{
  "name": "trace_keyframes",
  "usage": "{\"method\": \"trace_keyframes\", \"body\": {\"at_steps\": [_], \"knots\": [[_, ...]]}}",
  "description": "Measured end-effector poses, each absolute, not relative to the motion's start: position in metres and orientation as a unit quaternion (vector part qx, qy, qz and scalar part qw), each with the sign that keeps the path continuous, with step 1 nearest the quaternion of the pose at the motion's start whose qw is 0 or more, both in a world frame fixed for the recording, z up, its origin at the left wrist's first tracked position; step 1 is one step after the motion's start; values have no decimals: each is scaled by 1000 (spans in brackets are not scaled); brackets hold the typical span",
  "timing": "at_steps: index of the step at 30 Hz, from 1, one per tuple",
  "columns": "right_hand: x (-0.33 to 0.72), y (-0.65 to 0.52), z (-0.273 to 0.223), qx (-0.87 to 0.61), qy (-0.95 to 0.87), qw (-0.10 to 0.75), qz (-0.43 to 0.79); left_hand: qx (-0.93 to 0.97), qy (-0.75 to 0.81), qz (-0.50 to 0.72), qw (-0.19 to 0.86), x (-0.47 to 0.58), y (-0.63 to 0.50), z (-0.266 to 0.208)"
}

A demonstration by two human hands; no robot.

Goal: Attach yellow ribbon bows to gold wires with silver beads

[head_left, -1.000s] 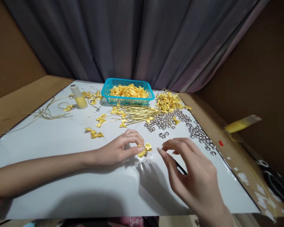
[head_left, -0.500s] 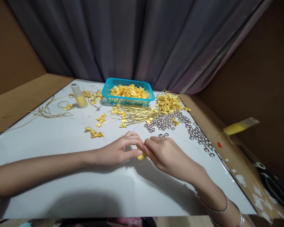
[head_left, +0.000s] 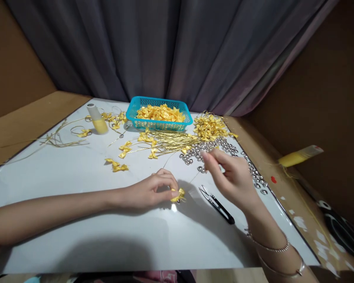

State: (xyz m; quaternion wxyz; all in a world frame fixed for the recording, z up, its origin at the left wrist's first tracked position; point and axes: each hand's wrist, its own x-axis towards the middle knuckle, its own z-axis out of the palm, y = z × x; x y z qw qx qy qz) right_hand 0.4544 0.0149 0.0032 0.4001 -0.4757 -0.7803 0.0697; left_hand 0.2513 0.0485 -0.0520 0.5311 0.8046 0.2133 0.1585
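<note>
My left hand (head_left: 159,190) pinches a small yellow ribbon bow (head_left: 179,194) between thumb and fingers, just above the white tabletop. A silver bead (head_left: 178,201) shows at the bow's lower edge. Up and to the right, my right hand (head_left: 231,179) has thumb and forefinger pressed together on a thin thread (head_left: 194,177) that runs tautly from the bow. Whether a needle is in that pinch I cannot tell. Below the right hand, black-handled thread snips (head_left: 217,205) lie on the table.
A blue basket (head_left: 159,125) of yellow bows stands at the back. Gold cords (head_left: 174,141) with bows, a bow pile (head_left: 211,126) and scattered silver beads (head_left: 200,149) lie in front and right. A thread spool (head_left: 97,119) stands left; black-handled scissors (head_left: 339,228) lie right.
My right hand has moved away from the bow, up and to the right, drawing the thread out. The snips it covered now show. My left hand keeps hold of the bow.
</note>
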Motion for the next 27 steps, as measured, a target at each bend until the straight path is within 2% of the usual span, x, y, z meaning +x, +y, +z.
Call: {"method": "trace_keyframes", "body": {"at_steps": [5, 9, 16, 22, 24, 27], "knots": [[471, 11, 23, -509, -719, 474, 3, 796, 218, 152, 544, 252, 51, -51], [477, 9, 32, -516, -702, 491, -26, 793, 213, 157, 550, 252, 53, -46], [476, 13, 30, -519, -691, 503, -9, 802, 185, 154, 547, 251, 54, -45], [479, 24, 13, -547, -678, 477, 118, 819, 139, 139, 539, 250, 55, -41], [479, 25, 6, -531, -678, 465, 203, 827, 131, 138, 530, 250, 55, -38], [474, 24, -4, -490, -688, 391, 366, 838, 119, 138, 514, 249, 56, -33]]}}
